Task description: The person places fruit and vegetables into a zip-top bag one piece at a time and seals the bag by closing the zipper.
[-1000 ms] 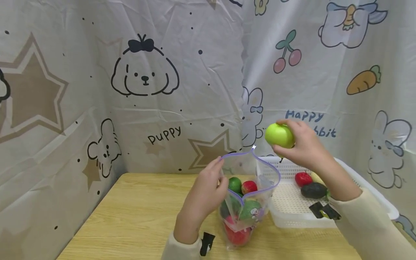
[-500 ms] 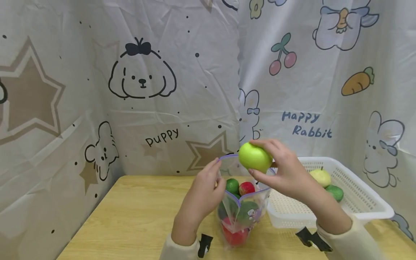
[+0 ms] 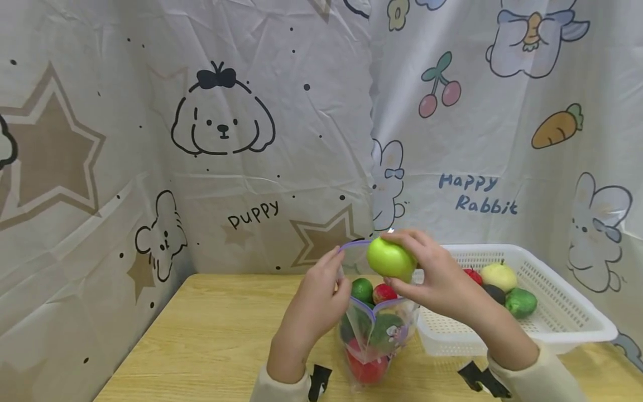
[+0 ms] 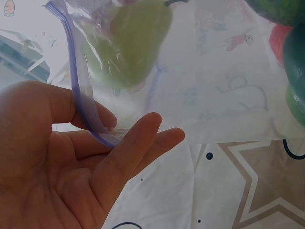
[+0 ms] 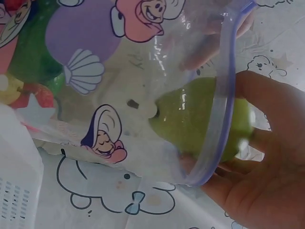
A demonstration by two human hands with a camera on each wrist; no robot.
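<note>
My left hand pinches the purple zip rim of a clear zip bag, which stands upright on the table with its mouth spread. Several red and green fruits fill its lower part, among them a green one and a red one on top. In my right hand is a light green pear, gripped between thumb and fingers at the bag's mouth. The right wrist view shows the stem end of the pear behind the plastic, inside the rim; the fingers partly cover its other end.
Right of the bag, a white plastic basket holds a pale yellow pear, a green fruit, a dark oval one and something red. A printed curtain hangs behind the wooden table.
My right hand has carried the pear left and down, from above the basket to the bag's mouth. The left hand keeps its place on the rim.
</note>
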